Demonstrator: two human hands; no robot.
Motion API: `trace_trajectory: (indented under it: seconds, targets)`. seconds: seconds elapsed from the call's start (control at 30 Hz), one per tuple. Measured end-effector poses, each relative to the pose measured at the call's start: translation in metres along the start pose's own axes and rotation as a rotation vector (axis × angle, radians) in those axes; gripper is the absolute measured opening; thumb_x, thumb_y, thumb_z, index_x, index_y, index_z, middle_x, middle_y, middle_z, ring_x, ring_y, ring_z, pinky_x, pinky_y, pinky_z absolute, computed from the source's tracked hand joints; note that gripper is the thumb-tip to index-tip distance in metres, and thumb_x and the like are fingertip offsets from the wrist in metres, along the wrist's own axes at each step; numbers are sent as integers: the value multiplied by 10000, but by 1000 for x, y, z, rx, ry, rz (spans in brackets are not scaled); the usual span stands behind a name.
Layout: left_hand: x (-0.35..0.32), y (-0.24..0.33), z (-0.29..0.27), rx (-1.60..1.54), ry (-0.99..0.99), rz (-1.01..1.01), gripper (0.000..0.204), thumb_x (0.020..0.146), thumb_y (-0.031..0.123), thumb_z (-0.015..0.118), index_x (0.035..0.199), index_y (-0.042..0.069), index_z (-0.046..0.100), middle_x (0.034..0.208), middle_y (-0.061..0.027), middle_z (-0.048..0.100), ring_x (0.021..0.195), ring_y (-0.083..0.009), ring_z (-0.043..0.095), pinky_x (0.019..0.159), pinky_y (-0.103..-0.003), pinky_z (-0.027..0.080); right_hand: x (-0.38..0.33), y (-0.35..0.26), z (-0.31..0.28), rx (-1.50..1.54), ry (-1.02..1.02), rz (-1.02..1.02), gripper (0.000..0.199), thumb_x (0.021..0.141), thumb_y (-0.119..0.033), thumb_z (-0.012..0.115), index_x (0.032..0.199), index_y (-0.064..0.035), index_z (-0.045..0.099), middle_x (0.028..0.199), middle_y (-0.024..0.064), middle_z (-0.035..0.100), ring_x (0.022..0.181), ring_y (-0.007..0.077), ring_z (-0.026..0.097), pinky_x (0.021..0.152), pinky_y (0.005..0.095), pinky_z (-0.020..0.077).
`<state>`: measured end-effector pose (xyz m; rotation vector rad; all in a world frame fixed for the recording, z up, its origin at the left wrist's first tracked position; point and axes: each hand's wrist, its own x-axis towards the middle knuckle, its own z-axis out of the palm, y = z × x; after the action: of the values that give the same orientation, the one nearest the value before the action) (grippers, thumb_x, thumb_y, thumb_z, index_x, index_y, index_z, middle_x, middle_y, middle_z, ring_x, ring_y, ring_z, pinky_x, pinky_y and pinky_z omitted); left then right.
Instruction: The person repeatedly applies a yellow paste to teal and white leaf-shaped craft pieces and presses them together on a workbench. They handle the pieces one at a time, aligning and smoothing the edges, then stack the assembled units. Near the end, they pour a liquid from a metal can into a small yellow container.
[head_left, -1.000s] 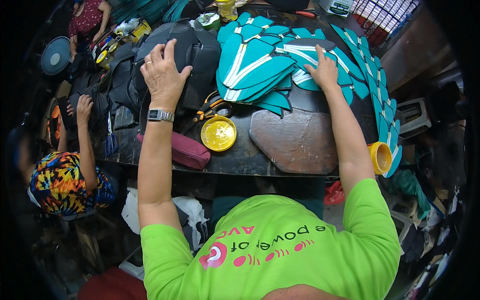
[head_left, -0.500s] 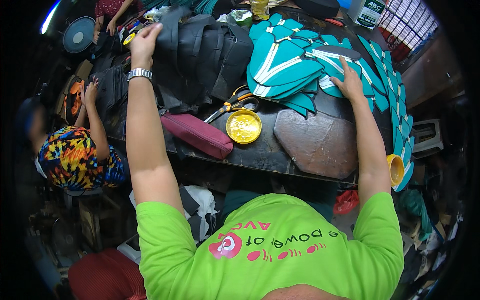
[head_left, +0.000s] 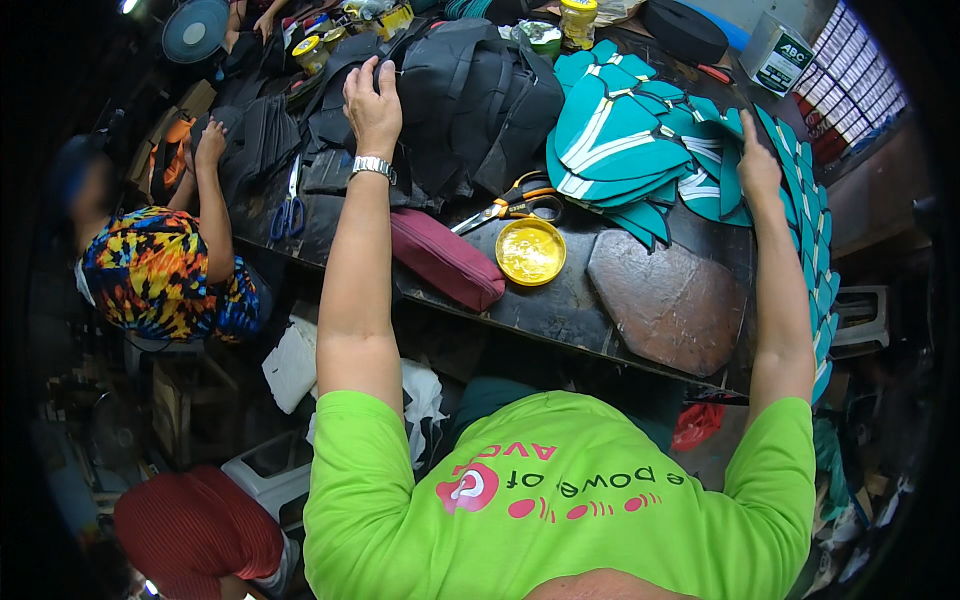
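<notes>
My left hand [head_left: 373,108], with a metal watch on its wrist, lies on a heap of black fabric pieces [head_left: 480,110], its fingers slightly apart. At the right, my right hand [head_left: 758,165] grips a teal cut piece [head_left: 727,145], which is raised on edge; the thumb side is partly hidden. Next to it is a fanned stack of teal pieces [head_left: 610,130] with white strips and dark edges. A long overlapping row of teal pieces [head_left: 812,240] runs down the table's right edge.
Orange-and-black scissors [head_left: 515,203], a yellow tub of paste [head_left: 530,252], a maroon pouch [head_left: 440,258] and a brown slab [head_left: 668,300] lie near the front edge. Blue-handled scissors [head_left: 289,212] lie farther left, near a seated person [head_left: 155,270]. A square tin [head_left: 776,55] stands far right.
My left hand has come down from its raised position onto the black heap. My right hand has moved right and lifted a teal piece on edge. The whole view has shifted slightly.
</notes>
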<state>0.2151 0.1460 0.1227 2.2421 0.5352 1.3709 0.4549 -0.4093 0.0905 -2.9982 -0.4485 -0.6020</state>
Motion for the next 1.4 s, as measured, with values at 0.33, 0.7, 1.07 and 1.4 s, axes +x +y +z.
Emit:
trace_trajectory:
  seconds: [0.33, 0.7, 1.07, 1.4]
  targets:
    - [-55, 122, -11, -247, 87, 236, 443, 1056, 354, 539, 1387, 62, 571, 1495, -229, 448, 1453, -371, 345, 1191, -453, 266, -4, -88, -54, 714, 601, -620, 630, 779, 95, 480, 1330, -187, 597, 1417, 153, 594, 1183, 395, 615, 974, 440, 512]
    - [-172, 185, 40, 157, -1027, 719, 752, 884, 503, 708, 1546, 339, 391, 1664, -69, 255, 1543, -376, 178, 1129, -771, 175, -51, -48, -21, 342, -39, 27, 896, 867, -217, 732, 1606, -212, 225, 1253, 219, 664, 1103, 381, 677, 937, 523, 538]
    - [-147, 191, 22, -69, -948, 551, 691, 870, 229, 772, 1482, 155, 461, 1526, -200, 406, 1432, -395, 381, 1136, -637, 305, -23, -29, -7, 40, -327, 134, 784, 925, -153, 536, 1612, -118, 158, 1161, 261, 698, 1058, 421, 690, 905, 514, 547]
    - [-183, 208, -19, -296, -500, 137, 838, 874, 263, 789, 1534, -6, 349, 1587, -273, 296, 1473, -424, 314, 1187, -457, 294, -59, -93, -64, 824, 422, -394, 520, 837, 83, 450, 1272, -165, 590, 1306, 143, 653, 1015, 400, 692, 852, 485, 575]
